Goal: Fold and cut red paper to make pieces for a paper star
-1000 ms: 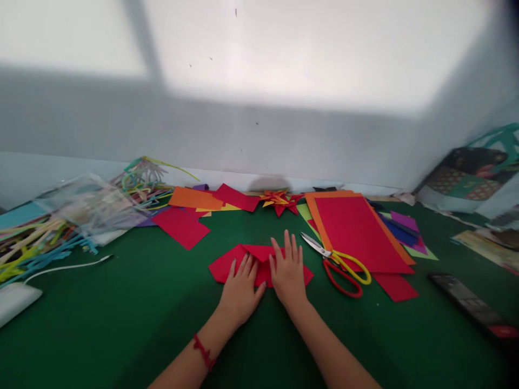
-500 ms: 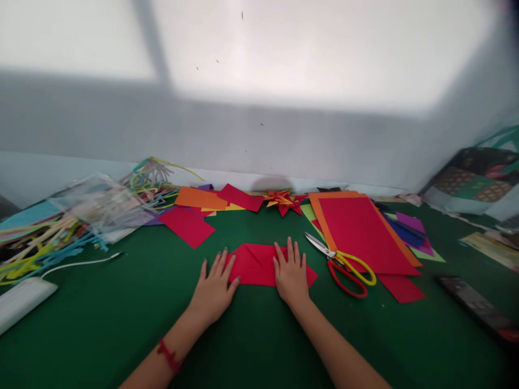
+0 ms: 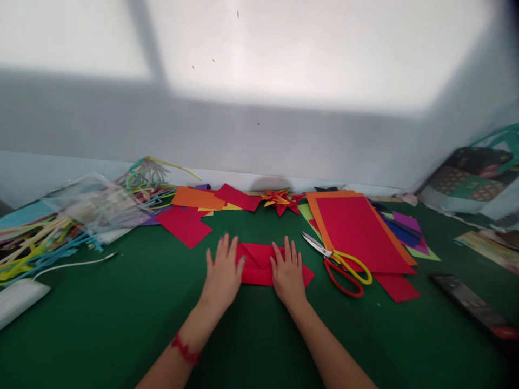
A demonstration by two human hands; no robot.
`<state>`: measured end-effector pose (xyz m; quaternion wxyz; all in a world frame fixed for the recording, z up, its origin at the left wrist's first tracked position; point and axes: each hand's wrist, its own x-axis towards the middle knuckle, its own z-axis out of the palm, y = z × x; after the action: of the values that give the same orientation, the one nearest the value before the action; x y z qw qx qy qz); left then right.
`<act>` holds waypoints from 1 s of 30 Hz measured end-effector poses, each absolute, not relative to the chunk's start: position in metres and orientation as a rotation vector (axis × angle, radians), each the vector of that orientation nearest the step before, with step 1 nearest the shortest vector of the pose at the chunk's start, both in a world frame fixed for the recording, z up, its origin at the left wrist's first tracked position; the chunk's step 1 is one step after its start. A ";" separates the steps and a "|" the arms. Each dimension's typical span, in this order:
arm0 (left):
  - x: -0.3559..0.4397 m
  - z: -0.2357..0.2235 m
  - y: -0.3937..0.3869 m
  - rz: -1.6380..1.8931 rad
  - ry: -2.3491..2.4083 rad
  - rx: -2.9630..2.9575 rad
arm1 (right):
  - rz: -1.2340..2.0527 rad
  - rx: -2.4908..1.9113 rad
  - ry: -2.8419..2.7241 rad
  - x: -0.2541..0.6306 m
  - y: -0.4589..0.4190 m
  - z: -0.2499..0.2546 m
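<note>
A folded piece of red paper [image 3: 257,276] lies on the green desk [image 3: 121,324] in front of the person, a triangular flap showing along its far edge, between the two hands. The left hand [image 3: 222,273] is open, palm down over the paper's left end, with the fingers extended and nothing gripped; whether every finger presses down, I cannot tell. The right hand [image 3: 288,274] is open too, laid flat across the right part, and a pointed tip of paper sticks out beyond it. The likeliest trouble is a skewed crease: if one hand presses or drags harder than the other, the sheet could pivot on the desk and its layers slip out of line. The flap could also spring up if both palms lift before the fold is firm. The scissors [image 3: 327,253] lie near the right hand, blade tips towards the far side, so a wide sweep to that side could knock them or catch the blades. Their yellow handle overlaps the large red sheet [image 3: 360,232], which a bump might shift as well.
</note>
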<state>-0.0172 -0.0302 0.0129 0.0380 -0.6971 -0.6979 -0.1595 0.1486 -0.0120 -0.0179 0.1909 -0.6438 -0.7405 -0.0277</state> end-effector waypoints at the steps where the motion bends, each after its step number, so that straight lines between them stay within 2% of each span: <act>1: -0.006 0.012 -0.029 -0.507 -2.094 -2.210 | -0.076 -1.807 -2.084 0.149 -0.012 -0.018; 5: 0.017 0.001 -0.031 -0.508 -2.002 -2.294 | -0.085 -1.792 -2.088 0.150 -0.012 -0.019; 11: 0.006 -0.013 -0.032 -0.427 -1.897 -2.507 | 0.020 -1.752 -2.085 0.158 -0.010 -0.013; 19: -0.011 0.003 -0.027 -0.332 -1.623 -2.993 | 0.156 -1.754 -2.025 0.190 -0.009 0.004; 25: -0.011 0.011 -0.027 -0.392 -1.560 -3.096 | 0.653 -1.726 -1.979 0.188 -0.011 -0.004; 30: -0.012 0.007 -0.027 -0.448 -1.673 -2.970 | 0.404 -1.717 -1.848 0.186 -0.012 -0.001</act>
<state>-0.0122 -0.0268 0.0070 -0.1479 -0.8544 -0.4811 -0.1289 0.1856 -0.0122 -0.0007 0.2893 -0.6433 -0.6925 0.1515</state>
